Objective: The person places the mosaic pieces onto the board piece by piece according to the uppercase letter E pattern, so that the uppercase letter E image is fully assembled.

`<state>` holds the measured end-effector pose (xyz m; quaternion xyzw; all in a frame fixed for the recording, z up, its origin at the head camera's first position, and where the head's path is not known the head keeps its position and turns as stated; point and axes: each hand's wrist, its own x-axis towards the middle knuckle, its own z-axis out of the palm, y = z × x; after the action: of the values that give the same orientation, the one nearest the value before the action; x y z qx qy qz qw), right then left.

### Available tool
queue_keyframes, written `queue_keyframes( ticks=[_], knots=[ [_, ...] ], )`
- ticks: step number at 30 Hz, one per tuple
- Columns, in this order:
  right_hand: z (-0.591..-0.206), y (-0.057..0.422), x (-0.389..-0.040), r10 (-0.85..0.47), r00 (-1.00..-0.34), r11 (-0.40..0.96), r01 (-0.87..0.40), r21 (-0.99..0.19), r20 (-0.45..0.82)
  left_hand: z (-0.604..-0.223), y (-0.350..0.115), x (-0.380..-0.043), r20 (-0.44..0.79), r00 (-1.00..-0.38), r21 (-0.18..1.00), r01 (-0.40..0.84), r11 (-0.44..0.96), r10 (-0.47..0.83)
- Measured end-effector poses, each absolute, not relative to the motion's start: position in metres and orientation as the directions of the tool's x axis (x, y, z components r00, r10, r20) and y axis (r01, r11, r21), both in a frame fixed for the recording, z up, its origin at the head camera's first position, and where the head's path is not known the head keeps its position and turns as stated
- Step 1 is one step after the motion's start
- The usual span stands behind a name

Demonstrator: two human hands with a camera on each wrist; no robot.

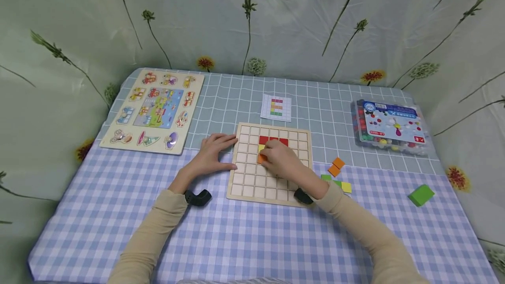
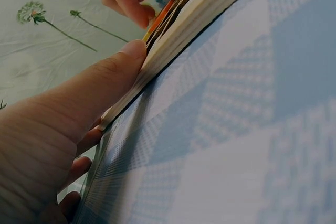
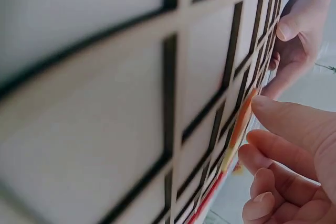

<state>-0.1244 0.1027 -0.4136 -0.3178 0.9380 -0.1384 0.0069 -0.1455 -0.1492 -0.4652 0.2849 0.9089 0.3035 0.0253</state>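
A wooden grid board (image 1: 248, 190) lies mid-table, with red tiles (image 1: 263, 140) in one row and a yellow tile (image 1: 261, 148) below them. My right hand (image 1: 282, 159) is over the board, thumb and curled fingers at an orange tile (image 3: 242, 119) just under the yellow one. The thumb touches the orange tile's edge in the right wrist view; the hand covers part of the grid. My left hand (image 1: 211, 154) rests against the board's left edge, its thumb (image 2: 113, 74) and fingers spread. Behind the board lies a pattern card (image 1: 276, 108) printed with coloured squares.
Loose orange tiles (image 1: 334, 170), green tiles (image 1: 326, 177) and a yellow tile (image 1: 346, 187) lie right of the board. Farther right are a green block (image 1: 421, 195) and a clear plastic box (image 1: 390, 124). A picture puzzle (image 1: 154, 113) lies at the back left.
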Motion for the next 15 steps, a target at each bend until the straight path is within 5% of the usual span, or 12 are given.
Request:
queue_keyframes(
  ticks=[15],
  knots=[
    [-0.413,0.160,-0.115,-0.512,-0.846,0.814,-0.534,-0.228,0.150,-0.466,-0.148,-0.145,0.139,-0.832,0.557,0.513,0.653,0.536]
  ],
)
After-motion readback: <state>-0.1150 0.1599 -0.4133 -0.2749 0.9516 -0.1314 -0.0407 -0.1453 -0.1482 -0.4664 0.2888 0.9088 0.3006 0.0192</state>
